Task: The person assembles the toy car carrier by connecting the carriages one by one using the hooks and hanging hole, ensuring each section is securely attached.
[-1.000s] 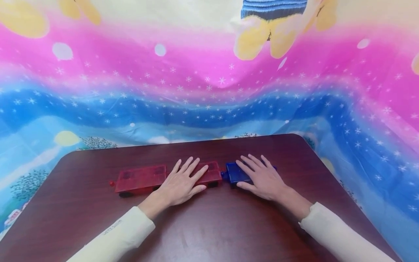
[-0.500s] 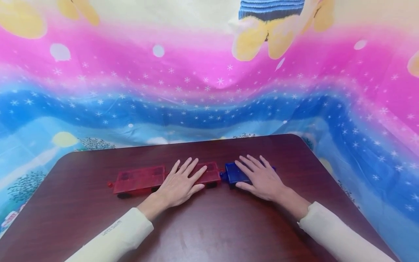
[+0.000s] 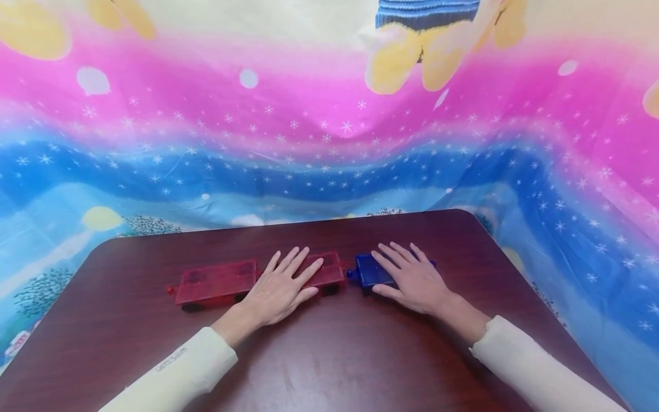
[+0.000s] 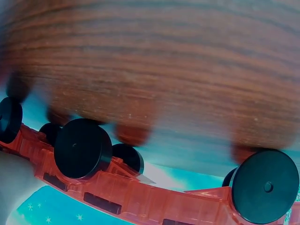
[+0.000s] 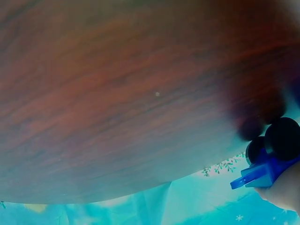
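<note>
"Hands first: how do the left hand [image 3: 275, 294] and the right hand [image 3: 414, 280] lie?"

"Palms down, with the fingers of both straight and spread apart. Neither is curled round anything."

"And beneath the left one?"

"The middle red wagon [image 3: 329, 272], see-through plastic; the fingers rest across its top and the hand hides its left end. Just to the left stands the other red wagon [image 3: 215, 282], with a red knob [image 3: 170, 290] at its far end. Whether those two are hooked together I cannot tell, as the hand covers the join."

"The right one?"

"Its fingers rest over the blue wagon [image 3: 372, 270], whose blue knob [image 3: 352, 275] points toward the middle red wagon. They stand very near each other, but I can't make out whether they are linked."

"Are they upright?"

"Yes, all three, in a row on the dark wood-grain table [image 3: 334, 355]. The left wrist view shows black wheels [image 4: 265, 186] under red plastic."

"What else is about?"

"Pale sleeves [image 3: 190, 360] on both arms, and behind the table a pink and blue cloth [image 3: 309, 123] printed with snowflakes."
</note>
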Demonstrator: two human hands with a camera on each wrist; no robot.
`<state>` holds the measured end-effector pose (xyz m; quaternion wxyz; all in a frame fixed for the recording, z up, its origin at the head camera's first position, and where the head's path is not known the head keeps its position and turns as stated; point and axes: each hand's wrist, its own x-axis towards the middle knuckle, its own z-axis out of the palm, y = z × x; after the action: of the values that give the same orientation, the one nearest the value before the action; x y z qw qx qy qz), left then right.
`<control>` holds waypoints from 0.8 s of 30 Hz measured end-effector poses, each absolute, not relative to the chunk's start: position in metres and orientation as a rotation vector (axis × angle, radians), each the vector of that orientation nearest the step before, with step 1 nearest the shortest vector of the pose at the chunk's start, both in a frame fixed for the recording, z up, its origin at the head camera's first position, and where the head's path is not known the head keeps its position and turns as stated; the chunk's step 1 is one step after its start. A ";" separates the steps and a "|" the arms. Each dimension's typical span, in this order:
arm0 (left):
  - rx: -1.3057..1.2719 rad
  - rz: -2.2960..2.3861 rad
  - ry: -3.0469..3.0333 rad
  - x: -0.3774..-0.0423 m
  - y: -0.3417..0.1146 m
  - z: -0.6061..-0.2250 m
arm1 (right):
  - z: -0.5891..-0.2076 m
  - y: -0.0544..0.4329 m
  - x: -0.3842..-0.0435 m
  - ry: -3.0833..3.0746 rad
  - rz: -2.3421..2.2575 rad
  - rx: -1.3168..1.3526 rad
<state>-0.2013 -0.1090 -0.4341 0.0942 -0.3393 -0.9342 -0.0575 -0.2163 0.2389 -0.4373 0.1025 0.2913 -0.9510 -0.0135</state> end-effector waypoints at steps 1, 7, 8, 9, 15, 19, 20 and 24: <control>-1.007 -0.172 -2.767 -0.202 -0.109 -0.434 | -0.437 0.239 -0.216 -2.805 -0.040 0.858; -1.009 -0.177 -2.738 -0.202 -0.112 -0.435 | -0.434 0.239 -0.218 -2.793 -0.030 0.853; -1.011 -0.180 -2.734 -0.202 -0.113 -0.435 | -0.435 0.238 -0.219 -2.797 -0.030 0.849; -1.014 -0.181 -2.729 -0.202 -0.113 -0.435 | -0.435 0.238 -0.220 -2.801 -0.034 0.844; -1.027 -0.193 -2.723 -0.204 -0.113 -0.434 | -0.435 0.239 -0.224 -2.826 -0.048 0.824; -1.028 -0.190 -2.734 -0.205 -0.114 -0.435 | -0.434 0.240 -0.224 -2.836 -0.051 0.822; -1.029 -0.194 -2.737 -0.205 -0.114 -0.435 | -0.434 0.239 -0.224 -2.839 -0.050 0.822; -1.033 -0.206 -2.737 -0.205 -0.114 -0.436 | -0.435 0.238 -0.224 -2.837 -0.041 0.819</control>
<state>-0.2049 -0.1143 -0.4362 0.1042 -0.3503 -0.9282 -0.0699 -0.2236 0.2380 -0.4348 0.0939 0.2761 -0.9564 -0.0140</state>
